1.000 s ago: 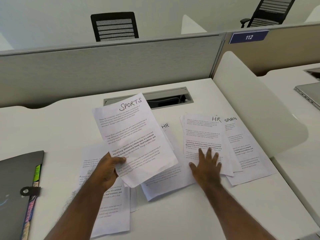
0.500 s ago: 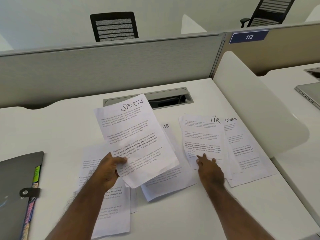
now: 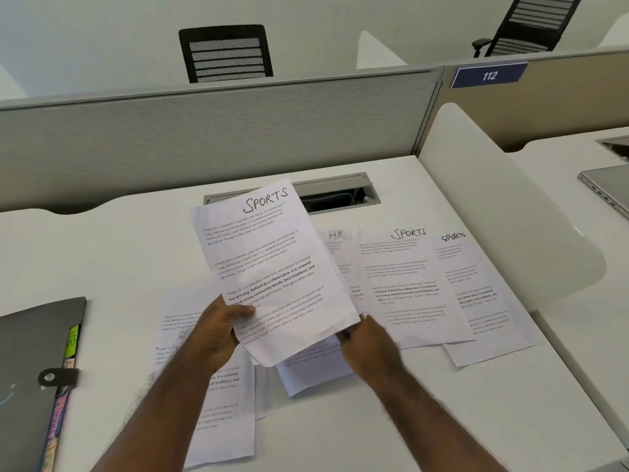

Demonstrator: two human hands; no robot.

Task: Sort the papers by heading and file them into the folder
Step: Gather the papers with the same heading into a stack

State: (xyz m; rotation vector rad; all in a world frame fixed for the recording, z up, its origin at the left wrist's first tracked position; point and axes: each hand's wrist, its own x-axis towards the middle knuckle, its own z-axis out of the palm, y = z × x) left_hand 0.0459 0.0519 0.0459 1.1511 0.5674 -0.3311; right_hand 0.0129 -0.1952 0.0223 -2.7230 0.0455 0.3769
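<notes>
My left hand (image 3: 218, 332) holds a printed sheet headed SPORTS (image 3: 269, 267), tilted up over the white desk (image 3: 102, 260). Just right of it, my right hand (image 3: 371, 349) pinches the lower edge of a blurred sheet headed HR (image 3: 337, 240), mostly hidden behind the raised sheet. Two sheets headed SPORTS (image 3: 401, 284) (image 3: 476, 284) lie overlapping at the right. More loose sheets (image 3: 218, 420) (image 3: 309, 373) lie under my arms, their headings hidden. The dark grey folder (image 3: 30, 369), with coloured tabs at its edge, lies at the far left.
A grey partition (image 3: 204, 141) closes the back of the desk, with an open cable tray (image 3: 340, 195) in front of it. A white curved divider (image 3: 493, 216) stands along the right side. Beyond it a closed laptop (image 3: 609, 189) sits on the neighbouring desk.
My right hand has drawn the HR sheet off the right pile and leftward behind the raised sheet, uncovering a SPORTS sheet. My left hand has kept its sheet in place.
</notes>
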